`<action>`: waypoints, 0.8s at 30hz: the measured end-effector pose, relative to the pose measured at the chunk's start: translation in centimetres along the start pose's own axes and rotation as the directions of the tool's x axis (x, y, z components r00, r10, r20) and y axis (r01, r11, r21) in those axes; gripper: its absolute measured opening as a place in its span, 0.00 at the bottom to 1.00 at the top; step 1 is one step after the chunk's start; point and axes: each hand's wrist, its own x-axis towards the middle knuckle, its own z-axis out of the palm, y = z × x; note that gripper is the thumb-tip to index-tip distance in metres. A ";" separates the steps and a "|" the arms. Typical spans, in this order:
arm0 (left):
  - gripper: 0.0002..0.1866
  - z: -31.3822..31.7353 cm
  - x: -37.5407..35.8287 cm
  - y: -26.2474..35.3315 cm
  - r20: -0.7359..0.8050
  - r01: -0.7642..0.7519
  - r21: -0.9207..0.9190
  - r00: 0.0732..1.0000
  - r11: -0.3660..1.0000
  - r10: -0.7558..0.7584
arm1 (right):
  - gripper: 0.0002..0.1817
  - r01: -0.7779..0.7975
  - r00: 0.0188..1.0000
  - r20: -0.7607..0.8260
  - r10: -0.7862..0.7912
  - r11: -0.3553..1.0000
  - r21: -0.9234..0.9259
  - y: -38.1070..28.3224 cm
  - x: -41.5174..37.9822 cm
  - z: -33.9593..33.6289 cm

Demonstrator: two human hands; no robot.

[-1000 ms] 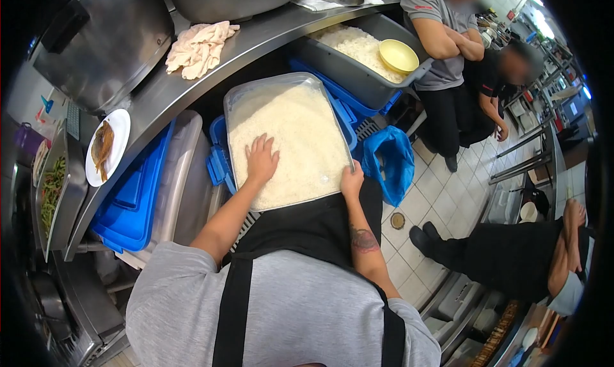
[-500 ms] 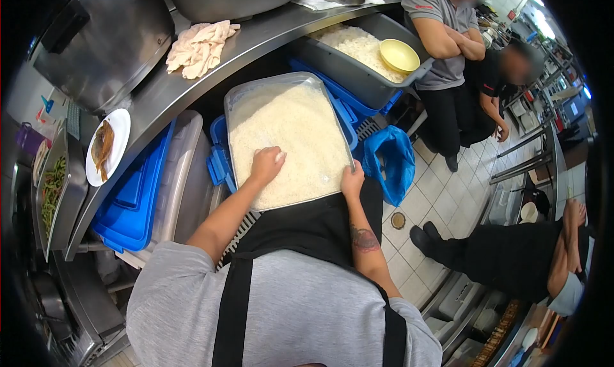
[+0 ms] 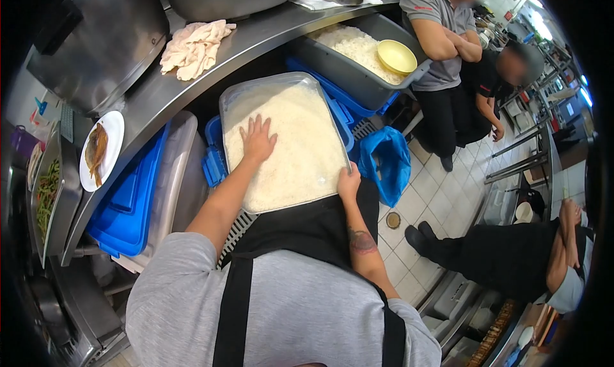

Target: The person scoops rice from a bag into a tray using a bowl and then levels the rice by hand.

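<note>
A large rectangular bin (image 3: 281, 208) stands before my body, holding a broad bed of white rice grains (image 3: 300, 143). My left hand (image 3: 258, 140) lies on the left side of the rice, palm down and fingers spread. My right hand (image 3: 348, 181) grips the bin's right edge near the front corner, fingers wrapped over the rim. Under and around the bin show parts of blue plastic crates (image 3: 216, 165).
Past the bin, a grey tub (image 3: 371, 97) holds white rice and a yellow bowl (image 3: 397, 57). A steel counter (image 3: 192, 92) curves along the left, bearing a cloth (image 3: 195, 49) and a plate of fish (image 3: 115, 133). A blue bag (image 3: 387, 165) and several people are at right.
My left hand has slid forward over the rice, away from my body, and its curled fingers have spread out. My right hand keeps its hold on the bin's edge.
</note>
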 end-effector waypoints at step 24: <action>0.20 -0.1 -7.0 1.7 -0.107 -0.226 -0.285 0.973 0.931 0.203 | 0.16 -0.021 1.000 0.001 0.021 0.999 0.046 -0.2 -0.3 -0.1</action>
